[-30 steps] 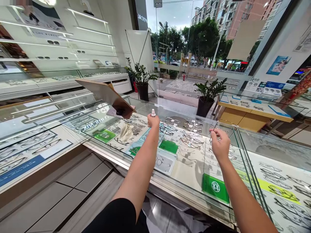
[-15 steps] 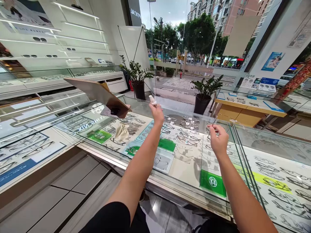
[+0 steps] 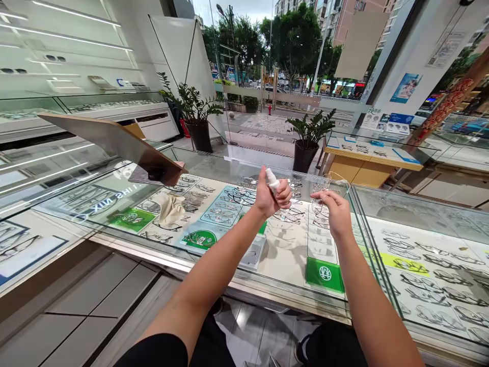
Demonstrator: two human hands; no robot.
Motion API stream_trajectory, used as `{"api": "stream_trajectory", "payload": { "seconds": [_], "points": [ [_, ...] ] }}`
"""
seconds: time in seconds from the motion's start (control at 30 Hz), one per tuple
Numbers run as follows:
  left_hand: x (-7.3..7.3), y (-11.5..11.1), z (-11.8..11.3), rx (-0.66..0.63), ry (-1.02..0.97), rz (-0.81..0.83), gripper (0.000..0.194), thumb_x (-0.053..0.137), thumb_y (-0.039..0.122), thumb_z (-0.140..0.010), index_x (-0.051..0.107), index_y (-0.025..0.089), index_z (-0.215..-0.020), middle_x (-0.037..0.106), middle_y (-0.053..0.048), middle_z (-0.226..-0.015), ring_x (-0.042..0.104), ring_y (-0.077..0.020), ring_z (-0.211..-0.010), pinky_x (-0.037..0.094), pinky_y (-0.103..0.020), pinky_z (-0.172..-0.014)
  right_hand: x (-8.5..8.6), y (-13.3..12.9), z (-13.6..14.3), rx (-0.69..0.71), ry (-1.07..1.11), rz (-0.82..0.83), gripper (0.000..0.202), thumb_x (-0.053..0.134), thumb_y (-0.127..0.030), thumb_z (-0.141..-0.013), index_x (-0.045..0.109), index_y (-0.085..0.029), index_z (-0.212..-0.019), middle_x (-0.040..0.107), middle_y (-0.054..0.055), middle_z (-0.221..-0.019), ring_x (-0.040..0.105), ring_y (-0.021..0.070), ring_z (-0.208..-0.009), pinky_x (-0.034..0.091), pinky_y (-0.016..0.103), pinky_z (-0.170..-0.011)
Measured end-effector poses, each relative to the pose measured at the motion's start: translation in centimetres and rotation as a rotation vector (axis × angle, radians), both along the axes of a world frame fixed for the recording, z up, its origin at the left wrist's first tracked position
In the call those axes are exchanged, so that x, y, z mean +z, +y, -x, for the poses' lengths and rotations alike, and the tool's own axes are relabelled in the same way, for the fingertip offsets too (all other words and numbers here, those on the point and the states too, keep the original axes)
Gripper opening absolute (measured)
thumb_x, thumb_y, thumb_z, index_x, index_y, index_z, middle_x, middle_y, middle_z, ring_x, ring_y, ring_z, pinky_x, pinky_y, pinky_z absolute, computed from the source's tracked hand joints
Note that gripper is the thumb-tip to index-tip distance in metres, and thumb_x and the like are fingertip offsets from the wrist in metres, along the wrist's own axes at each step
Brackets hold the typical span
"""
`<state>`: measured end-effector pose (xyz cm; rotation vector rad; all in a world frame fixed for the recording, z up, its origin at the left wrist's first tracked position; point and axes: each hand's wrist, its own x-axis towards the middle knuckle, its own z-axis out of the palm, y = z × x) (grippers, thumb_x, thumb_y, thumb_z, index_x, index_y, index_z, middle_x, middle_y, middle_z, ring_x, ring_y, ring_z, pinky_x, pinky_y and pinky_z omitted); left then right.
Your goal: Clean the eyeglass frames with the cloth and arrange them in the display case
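Above the glass counter, my left hand is wrapped round a small white spray bottle, its nozzle pointing up. To the right, my right hand pinches a pair of thin-framed glasses between thumb and fingers; one lens hangs below the fingertips. The bottle and the glasses are apart. Under the glass lie rows of eyeglasses. A beige cloth lies to the left of my left hand.
A mirror-like tilted panel stands at the left of the glass counter. Potted plants stand behind it. A wooden display table is at the right rear. Green cards show under the glass.
My left hand with the bottle has moved right and nearer to my right hand, and has turned. The view has shifted right. The glasses remain in my right hand.
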<state>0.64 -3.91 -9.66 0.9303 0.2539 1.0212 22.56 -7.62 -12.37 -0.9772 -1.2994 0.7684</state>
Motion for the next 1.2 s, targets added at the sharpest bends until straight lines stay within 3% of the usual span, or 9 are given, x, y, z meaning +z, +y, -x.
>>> {"api": "stream_trajectory", "payload": {
  "seconds": [0.1, 0.17, 0.37, 0.5, 0.93, 1.2],
  "points": [
    [-0.6, 0.2, -0.1, -0.067, 0.061, -0.077, 0.090, 0.024, 0.110, -0.078, 0.035, 0.025, -0.052, 0.024, 0.005, -0.045, 0.025, -0.0104, -0.039, 0.027, -0.028, -0.041, 0.2, -0.3, 0.2, 0.051, -0.040, 0.007, 0.023, 0.069, -0.041, -0.092, 0.085, -0.027, -0.084, 0.083, 0.005, -0.097, 0.070, 0.0263, -0.100, 0.050, 0.041, -0.093],
    [-1.1, 0.3, -0.5, -0.025, 0.141, -0.129, 0.090, 0.025, 0.110, -0.077, 0.037, 0.025, -0.050, 0.025, 0.004, -0.043, 0.025, -0.0106, -0.038, 0.028, -0.029, -0.042, 0.3, -0.5, 0.4, 0.102, -0.059, 0.019, 0.023, 0.069, -0.041, -0.094, 0.085, -0.027, -0.084, 0.083, 0.005, -0.097, 0.070, 0.0262, -0.100, 0.050, 0.041, -0.092],
    [-2.6, 1.1, -1.9, 0.388, 0.454, -0.291, 0.085, 0.051, 0.102, -0.076, 0.044, 0.023, -0.045, 0.031, 0.003, -0.041, 0.028, -0.0084, -0.039, 0.018, -0.028, -0.045, -0.1, -0.7, 1.3, 0.257, -0.003, 0.083, 0.021, 0.068, -0.038, -0.093, 0.081, -0.027, -0.081, 0.082, 0.004, -0.094, 0.070, 0.0251, -0.100, 0.048, 0.039, -0.089],
    [-3.4, 1.5, -2.2, 0.527, 0.586, -0.369, 0.084, 0.050, 0.097, -0.081, 0.039, 0.023, -0.042, 0.037, 0.000, -0.044, 0.034, -0.0097, -0.045, 0.023, -0.030, -0.049, -0.3, -0.8, 1.6, 0.368, 0.070, 0.126, 0.020, 0.068, -0.036, -0.094, 0.081, -0.027, -0.082, 0.081, 0.004, -0.094, 0.069, 0.0242, -0.098, 0.047, 0.039, -0.090],
    [-3.9, 1.5, -2.1, 0.577, 0.657, -0.479, 0.080, 0.049, 0.086, -0.092, 0.044, 0.021, -0.045, 0.045, -0.001, -0.048, 0.040, -0.0118, -0.050, 0.031, -0.032, -0.058, 0.3, -1.3, 2.2, 0.389, 0.041, 0.171, 0.023, 0.069, -0.044, -0.092, 0.079, -0.026, -0.082, 0.080, 0.005, -0.095, 0.069, 0.0248, -0.100, 0.050, 0.039, -0.092],
    [-3.8, 1.3, -2.0, 0.533, 0.641, -0.451, 0.082, 0.049, 0.089, -0.091, 0.044, 0.021, -0.045, 0.044, -0.002, -0.049, 0.037, -0.0120, -0.050, 0.027, -0.031, -0.056, 0.1, -1.2, 1.9, 0.394, 0.082, 0.152, 0.023, 0.069, -0.042, -0.094, 0.080, -0.026, -0.084, 0.080, 0.005, -0.096, 0.070, 0.0246, -0.100, 0.051, 0.039, -0.091]
  ]
}}
